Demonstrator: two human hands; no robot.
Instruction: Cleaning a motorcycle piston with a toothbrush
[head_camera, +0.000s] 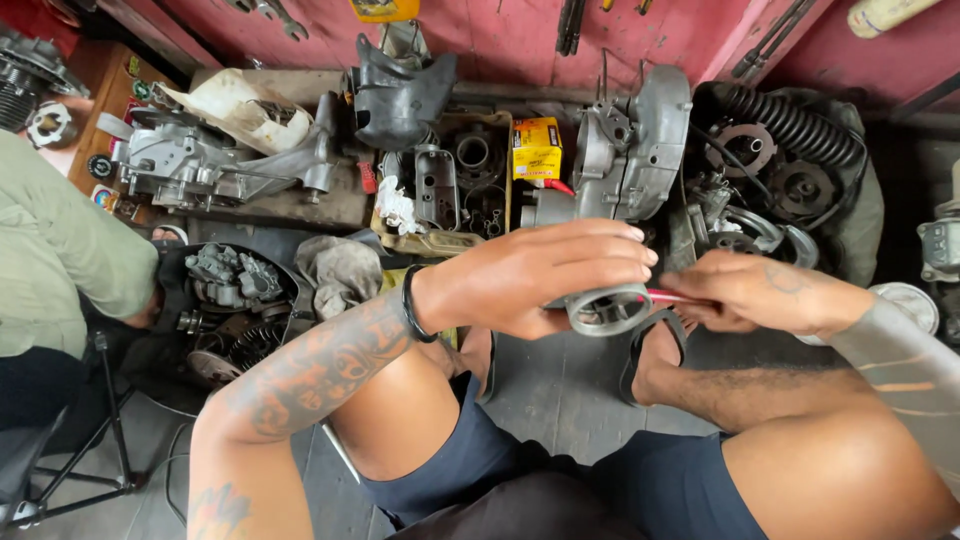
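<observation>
Nearest you are your own knees in dark blue shorts (470, 450), with your sandalled foot (655, 350) on the grey floor between them. Above the foot, your left hand (540, 275) is clamped around a grey metal piston (607, 308), fingers wrapped over its top, its open underside facing you. Your right hand (745, 290) is closed on a red-handled tool (672, 297) whose tip meets the right side of the piston; the two hands sit close together. Beyond them, far centre, an engine crankcase (630, 150) stands beside a yellow carton (537, 148) and a shallow box of small parts (440, 190). At far left lies another engine casing (200, 160); a person in a green shirt (60, 250) sits at the left edge.
</observation>
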